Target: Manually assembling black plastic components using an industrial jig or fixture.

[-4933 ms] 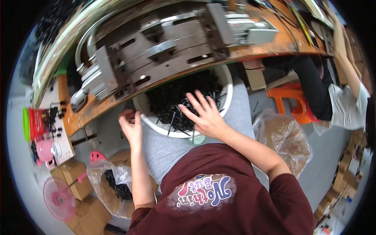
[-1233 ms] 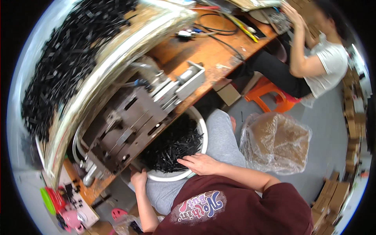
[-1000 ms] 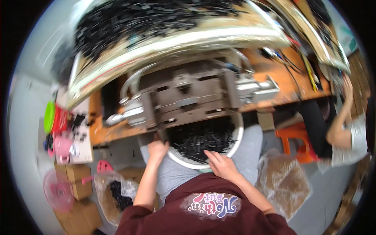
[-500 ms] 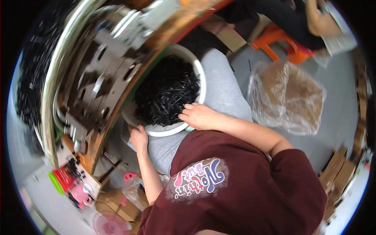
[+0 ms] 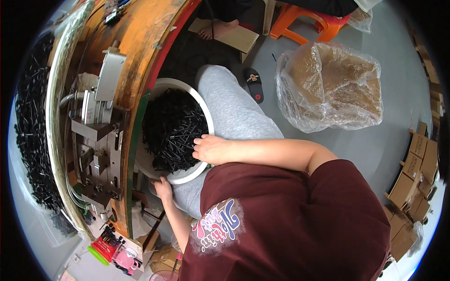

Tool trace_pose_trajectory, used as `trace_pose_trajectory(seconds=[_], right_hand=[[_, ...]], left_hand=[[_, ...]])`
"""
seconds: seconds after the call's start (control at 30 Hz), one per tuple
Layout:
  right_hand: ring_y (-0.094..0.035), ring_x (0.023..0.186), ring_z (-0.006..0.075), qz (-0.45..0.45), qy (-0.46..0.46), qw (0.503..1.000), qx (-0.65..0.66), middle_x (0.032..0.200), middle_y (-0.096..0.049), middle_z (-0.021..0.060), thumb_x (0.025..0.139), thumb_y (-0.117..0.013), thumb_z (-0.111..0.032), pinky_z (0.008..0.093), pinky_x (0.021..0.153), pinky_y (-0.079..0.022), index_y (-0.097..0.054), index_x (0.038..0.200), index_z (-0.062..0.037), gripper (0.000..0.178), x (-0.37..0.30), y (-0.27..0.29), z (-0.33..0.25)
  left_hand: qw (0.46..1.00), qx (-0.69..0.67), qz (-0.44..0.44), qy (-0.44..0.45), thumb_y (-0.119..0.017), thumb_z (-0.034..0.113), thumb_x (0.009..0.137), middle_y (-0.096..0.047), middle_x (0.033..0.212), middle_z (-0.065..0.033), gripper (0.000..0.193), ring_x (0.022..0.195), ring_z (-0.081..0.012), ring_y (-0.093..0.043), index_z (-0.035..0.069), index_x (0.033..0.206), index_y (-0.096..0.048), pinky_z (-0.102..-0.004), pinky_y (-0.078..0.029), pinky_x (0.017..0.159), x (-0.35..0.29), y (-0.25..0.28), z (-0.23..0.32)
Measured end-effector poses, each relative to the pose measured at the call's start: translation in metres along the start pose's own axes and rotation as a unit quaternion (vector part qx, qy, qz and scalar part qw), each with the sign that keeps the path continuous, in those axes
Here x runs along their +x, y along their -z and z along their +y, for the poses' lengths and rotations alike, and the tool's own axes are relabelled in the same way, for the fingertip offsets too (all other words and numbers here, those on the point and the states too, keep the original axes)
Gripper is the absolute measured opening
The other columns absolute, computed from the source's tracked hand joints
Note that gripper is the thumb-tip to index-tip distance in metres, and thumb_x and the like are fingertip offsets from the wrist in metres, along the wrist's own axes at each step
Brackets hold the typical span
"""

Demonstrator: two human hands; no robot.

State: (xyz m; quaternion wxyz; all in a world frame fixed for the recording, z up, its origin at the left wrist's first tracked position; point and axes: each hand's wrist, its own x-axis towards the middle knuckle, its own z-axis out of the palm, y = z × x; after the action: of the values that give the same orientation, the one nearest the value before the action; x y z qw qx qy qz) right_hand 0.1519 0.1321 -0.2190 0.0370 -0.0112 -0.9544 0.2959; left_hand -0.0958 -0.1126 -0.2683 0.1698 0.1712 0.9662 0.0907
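Note:
A round white plastic basket (image 5: pixel 209 110) rests on my lap, its left side against or slightly under the bench edge. Inside lies a heap of small, thin black plastic parts (image 5: pixel 176 133). My left hand (image 5: pixel 163 188) grips the basket's near rim from outside, thumb up at the edge and the other fingers mostly hidden below. My right hand (image 5: pixel 209 150) lies over the right part of the near rim, fingers curled inward beside the black parts. Whether those fingertips touch any parts is unclear.
A wooden workbench (image 5: pixel 152 42) with a metal fixture (image 5: pixel 96 136) stands at left, more black parts (image 5: pixel 35 126) beyond it. On the floor at right is a plastic-wrapped brown box (image 5: pixel 333 86). An orange stool (image 5: pixel 304 21), a slipper (image 5: pixel 254 85), another person's foot (image 5: pixel 218 30) and cartons (image 5: pixel 412 164) surround me.
The whole view has turned and shifted, so the basket appears farther left and the picture is sharper. Both my hands stay on the basket's rim.

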Motion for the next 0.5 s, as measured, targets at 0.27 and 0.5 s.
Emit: trace_pose_trajectory(seconds=[0.27, 0.5], right_hand=[[-0.058, 0.098, 0.0245, 0.011, -0.002, 1.0, -0.012, 0.087, -0.065, 0.0062, 0.077, -0.062, -0.014, 0.038, 0.084, -0.046, -0.066, 0.089, -0.0067, 0.014, 0.002, -0.005, 0.006], [-0.057, 0.095, 0.0248, 0.019, 0.004, 1.0, 0.006, 0.087, -0.065, 0.007, 0.076, -0.063, -0.014, 0.0396, 0.083, -0.045, -0.066, 0.086, -0.0069, 0.013, 0.0, 0.002, 0.006]], left_hand=[[0.998, 0.027, -0.041, 0.03, -0.05, 0.033, 0.092, -0.059, 0.119, -0.0357, 0.073, 0.118, -0.0466, -0.054, -0.008, 0.146, -0.021, -0.0456, -0.042, 0.099, 0.004, 0.004, -0.007], [0.999, 0.001, -0.031, 0.044, -0.055, 0.033, 0.09, -0.06, 0.116, -0.0343, 0.065, 0.114, -0.0446, -0.058, -0.011, 0.135, -0.039, -0.0463, -0.044, 0.099, -0.018, 0.018, 0.036]])
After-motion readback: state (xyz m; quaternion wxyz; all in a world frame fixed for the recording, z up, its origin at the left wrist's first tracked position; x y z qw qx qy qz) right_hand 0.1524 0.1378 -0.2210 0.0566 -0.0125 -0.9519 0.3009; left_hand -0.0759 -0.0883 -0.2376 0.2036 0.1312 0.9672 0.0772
